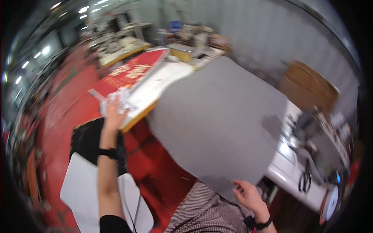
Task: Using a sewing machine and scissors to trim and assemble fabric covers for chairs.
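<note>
My left hand (pixel 113 115) reaches out to the far left, its fingers stretched over a crumpled white piece of plastic or cloth (pixel 123 97) at the table corner. Motion blur hides whether the fingertips grip it. A large grey sheet (pixel 221 120) with rounded edges spans the middle, from the white table down to my lap. At its near right edge is my right hand (pixel 250 197), fingers loosely bent and apart, with nothing visible in them. A red printed panel (pixel 132 72) with pale lettering lies beyond my left hand.
A sewing machine (pixel 311 128) stands on the white table (pixel 281 167) at right, with a round white-and-orange reel (pixel 330 204) at its corner. A brown cardboard box (pixel 309 85) leans by the wall. White boards (pixel 79 188) and a black panel (pixel 91 138) are at lower left.
</note>
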Available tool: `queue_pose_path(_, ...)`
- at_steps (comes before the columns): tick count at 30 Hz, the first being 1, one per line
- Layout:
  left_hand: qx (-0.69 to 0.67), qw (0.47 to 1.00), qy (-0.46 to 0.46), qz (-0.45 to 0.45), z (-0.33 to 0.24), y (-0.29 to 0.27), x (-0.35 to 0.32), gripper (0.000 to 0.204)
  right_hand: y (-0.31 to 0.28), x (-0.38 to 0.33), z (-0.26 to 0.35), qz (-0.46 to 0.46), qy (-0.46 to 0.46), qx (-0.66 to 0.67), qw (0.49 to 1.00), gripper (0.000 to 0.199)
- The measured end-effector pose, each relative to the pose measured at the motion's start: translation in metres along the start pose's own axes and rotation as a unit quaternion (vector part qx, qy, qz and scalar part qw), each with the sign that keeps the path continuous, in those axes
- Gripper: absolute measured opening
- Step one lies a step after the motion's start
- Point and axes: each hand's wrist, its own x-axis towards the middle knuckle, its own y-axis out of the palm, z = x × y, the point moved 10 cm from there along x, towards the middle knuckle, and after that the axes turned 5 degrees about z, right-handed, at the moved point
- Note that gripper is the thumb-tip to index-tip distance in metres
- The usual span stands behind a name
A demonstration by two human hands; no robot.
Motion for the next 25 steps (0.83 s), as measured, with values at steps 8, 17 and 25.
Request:
queue_pose_path(8, -0.032, 0.989, -0.007, 0.144, -0.063, 0.090, 0.048, 0.043, -0.072, -0.075, -0.100, -0.274, 0.123, 0.038, 0.953, 0.025)
queue_pose_path(17, -0.076, 0.985, -0.026, 0.155, -0.096, 0.254, 0.138, 0.076, -0.018, -0.028, -0.144, -0.163, 0.227, 0.222, 0.934, 0.042)
queue_pose_path(25, -0.394, 0.885, -0.040, 0.245, -0.033, 0.302, 0.255, 0.078, -0.037, -0.014, -0.148, -0.206, 0.175, 0.199, 0.942, 0.052)
